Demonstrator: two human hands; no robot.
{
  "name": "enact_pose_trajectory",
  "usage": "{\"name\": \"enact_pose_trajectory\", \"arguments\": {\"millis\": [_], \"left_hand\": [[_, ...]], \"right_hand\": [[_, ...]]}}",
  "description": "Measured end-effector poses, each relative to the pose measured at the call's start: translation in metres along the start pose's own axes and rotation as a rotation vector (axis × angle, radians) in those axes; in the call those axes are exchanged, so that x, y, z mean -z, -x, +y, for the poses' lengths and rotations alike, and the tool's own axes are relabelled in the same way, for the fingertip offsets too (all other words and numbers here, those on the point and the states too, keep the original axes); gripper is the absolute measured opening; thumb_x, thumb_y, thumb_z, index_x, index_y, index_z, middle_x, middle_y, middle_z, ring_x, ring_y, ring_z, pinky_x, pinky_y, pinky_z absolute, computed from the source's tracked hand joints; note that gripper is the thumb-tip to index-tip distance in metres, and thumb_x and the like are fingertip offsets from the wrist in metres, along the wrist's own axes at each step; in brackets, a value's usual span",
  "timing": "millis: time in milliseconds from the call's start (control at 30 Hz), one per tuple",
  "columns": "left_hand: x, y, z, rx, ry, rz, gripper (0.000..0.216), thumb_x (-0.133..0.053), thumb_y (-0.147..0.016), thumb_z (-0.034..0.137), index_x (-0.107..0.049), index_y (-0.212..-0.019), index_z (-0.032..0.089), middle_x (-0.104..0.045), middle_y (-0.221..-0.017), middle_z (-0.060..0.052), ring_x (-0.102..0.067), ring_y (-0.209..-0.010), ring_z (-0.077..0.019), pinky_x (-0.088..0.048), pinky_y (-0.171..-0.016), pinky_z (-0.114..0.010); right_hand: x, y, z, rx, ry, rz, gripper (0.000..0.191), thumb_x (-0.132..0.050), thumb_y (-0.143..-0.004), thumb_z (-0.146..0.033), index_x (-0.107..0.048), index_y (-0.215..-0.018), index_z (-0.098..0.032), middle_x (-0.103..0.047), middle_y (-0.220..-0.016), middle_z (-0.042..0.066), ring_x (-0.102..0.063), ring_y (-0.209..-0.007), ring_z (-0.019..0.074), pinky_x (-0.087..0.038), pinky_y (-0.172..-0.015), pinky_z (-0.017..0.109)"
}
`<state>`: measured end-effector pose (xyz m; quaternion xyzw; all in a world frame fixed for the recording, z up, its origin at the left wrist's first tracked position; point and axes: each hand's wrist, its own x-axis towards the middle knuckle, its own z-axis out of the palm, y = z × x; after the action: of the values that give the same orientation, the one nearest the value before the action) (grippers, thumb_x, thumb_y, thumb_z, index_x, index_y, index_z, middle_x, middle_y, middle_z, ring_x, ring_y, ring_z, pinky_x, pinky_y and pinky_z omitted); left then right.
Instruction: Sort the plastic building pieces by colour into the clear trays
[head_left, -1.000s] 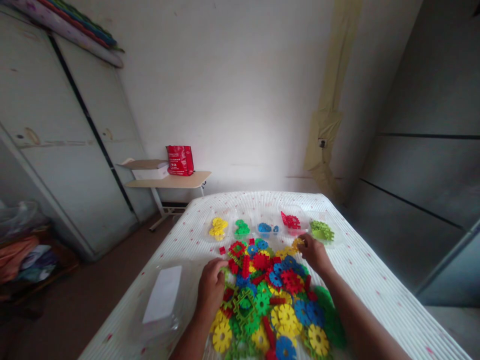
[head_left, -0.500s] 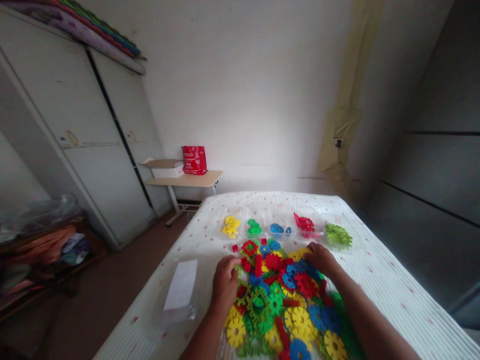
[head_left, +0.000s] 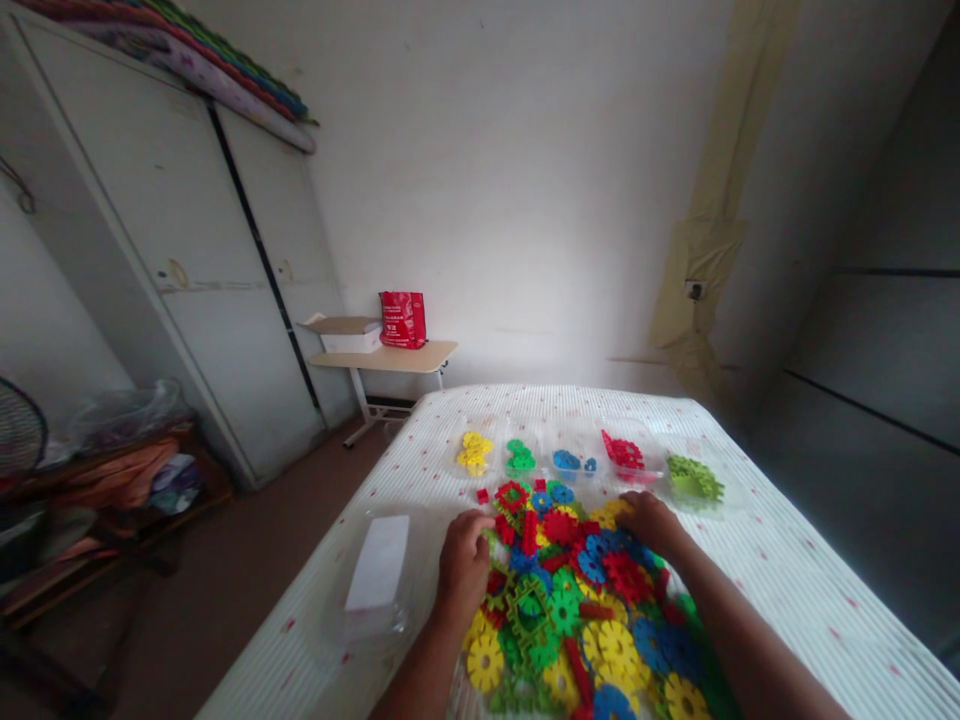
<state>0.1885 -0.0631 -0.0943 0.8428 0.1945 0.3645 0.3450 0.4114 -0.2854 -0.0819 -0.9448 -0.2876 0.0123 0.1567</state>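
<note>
Left hand: My left hand is at the pile's left edge, fingers loosely curled, tips beside a red block. The opening is partial; whether anything is held in it, I cannot tell.
Right hand: My right hand reaches to the pile's far right part, fingers bent down at the yellow pieces. The tips appear to touch them; the back of the hand hides the grip, so a firm hold cannot be confirmed.
Pile: The pile lies on the cloth between my forearms: toothed discs, square frames and bars in red, yellow, blue and two greens, much overlapped.
Far row: Clear trays stand beyond the pile, holding, left to right, yellow discs, green discs, blue discs, red parts and light green parts.
Strays: Two small red squares lie near the pile's far edge.
Left side: A clear box with white paper sits well apart from the pile.
Step in hand: In my judgement, picking among loose pieces, the right hand at yellow.
Next move calls for: A thumb-and-finger pinch on one yellow piece, kept free of its overlapping neighbours; interlocked teeth could drag others along.
</note>
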Motion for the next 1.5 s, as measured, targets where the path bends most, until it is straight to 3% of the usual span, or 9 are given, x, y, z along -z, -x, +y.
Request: {"name": "enact_pose_trajectory", "arguments": {"millis": [267,400,533,633,800,933,1167,1367,1500], "left_hand": [[-0.003,0.002,-0.001,0.007,0.007,0.023,0.033,-0.041,-0.066,0.001,-0.063,-0.081,0.020,-0.062,-0.093,-0.004,-0.056,-0.095,-0.0176,-0.044,-0.089,-0.037],[-0.003,0.001,0.000,0.013,0.020,0.033,0.031,-0.042,-0.066,0.001,-0.063,-0.081,0.020,-0.062,-0.092,-0.004,-0.056,-0.093,-0.0175,-0.045,-0.087,-0.036],[-0.002,0.000,0.000,0.031,0.037,0.034,0.031,-0.041,-0.066,0.000,-0.062,-0.079,0.019,-0.063,-0.089,-0.004,-0.057,-0.090,-0.0170,-0.045,-0.086,-0.035],[-0.001,0.000,0.000,0.047,0.052,0.026,0.031,-0.041,-0.065,0.000,-0.062,-0.077,0.019,-0.063,-0.088,-0.003,-0.057,-0.091,-0.0168,-0.045,-0.086,-0.034],[0.001,-0.001,-0.001,0.087,0.058,0.012,0.031,-0.042,-0.066,0.002,-0.064,-0.078,0.019,-0.064,-0.090,-0.004,-0.057,-0.092,-0.0176,-0.044,-0.087,-0.035],[0.002,-0.002,-0.002,0.119,0.049,-0.007,0.031,-0.042,-0.066,0.003,-0.064,-0.080,0.020,-0.064,-0.094,-0.005,-0.057,-0.095,-0.0186,-0.044,-0.089,-0.036],[0.001,0.000,0.001,0.094,0.055,0.011,0.029,-0.042,-0.067,0.002,-0.062,-0.079,0.019,-0.062,-0.090,-0.005,-0.056,-0.091,-0.0170,-0.044,-0.086,-0.033],[0.001,0.000,0.002,0.074,0.067,0.008,0.028,-0.041,-0.066,0.002,-0.062,-0.077,0.019,-0.062,-0.086,-0.003,-0.057,-0.089,-0.0162,-0.044,-0.084,-0.032],[0.000,0.000,0.000,0.060,0.073,0.006,0.029,-0.041,-0.067,0.003,-0.062,-0.078,0.019,-0.062,-0.088,-0.004,-0.056,-0.090,-0.0165,-0.044,-0.085,-0.032]], "right_hand": [[0.014,0.007,0.002,-0.041,-0.180,0.115,0.014,-0.054,-0.065,-0.030,-0.055,-0.070,-0.017,-0.058,-0.061,0.000,-0.053,-0.058,0.0138,-0.034,-0.052,0.022],[0.042,0.008,-0.018,0.044,-0.336,0.170,0.018,-0.055,-0.065,-0.033,-0.058,-0.072,-0.017,-0.061,-0.064,0.000,-0.054,-0.058,0.0144,-0.036,-0.054,0.023],[0.066,-0.006,-0.069,0.184,-0.479,0.126,0.018,-0.055,-0.068,-0.030,-0.063,-0.079,-0.018,-0.066,-0.073,0.001,-0.056,-0.064,0.0140,-0.039,-0.056,0.022],[0.068,-0.026,-0.121,0.311,-0.541,0.071,0.016,-0.053,-0.072,-0.026,-0.064,-0.081,-0.019,-0.067,-0.076,0.000,-0.058,-0.067,0.0126,-0.041,-0.059,0.021],[0.044,-0.069,-0.200,0.313,-0.458,0.024,0.019,-0.059,-0.066,-0.015,-0.066,-0.083,-0.020,-0.067,-0.077,-0.001,-0.058,-0.070,0.0110,-0.042,-0.062,0.019],[0.020,-0.091,-0.233,0.200,-0.424,0.058,0.025,-0.060,-0.064,-0.012,-0.065,-0.088,-0.017,-0.067,-0.078,0.003,-0.060,-0.072,0.0137,-0.044,-0.065,0.023],[0.020,-0.085,-0.215,0.168,-0.387,0.202,0.030,-0.052,-0.072,-0.013,-0.062,-0.100,-0.016,-0.062,-0.106,0.008,-0.058,-0.093,0.0170,-0.042,-0.083,0.027],[0.047,-0.053,-0.161,0.232,-0.369,0.202,0.021,-0.051,-0.073,-0.015,-0.065,-0.088,-0.019,-0.068,-0.091,0.004,-0.061,-0.082,0.0152,-0.043,-0.075,0.024],[0.051,-0.023,-0.123,0.282,-0.303,0.079,0.019,-0.051,-0.073,-0.015,-0.066,-0.083,-0.019,-0.069,-0.083,0.003,-0.061,-0.077,0.0144,-0.042,-0.069,0.021]]}}
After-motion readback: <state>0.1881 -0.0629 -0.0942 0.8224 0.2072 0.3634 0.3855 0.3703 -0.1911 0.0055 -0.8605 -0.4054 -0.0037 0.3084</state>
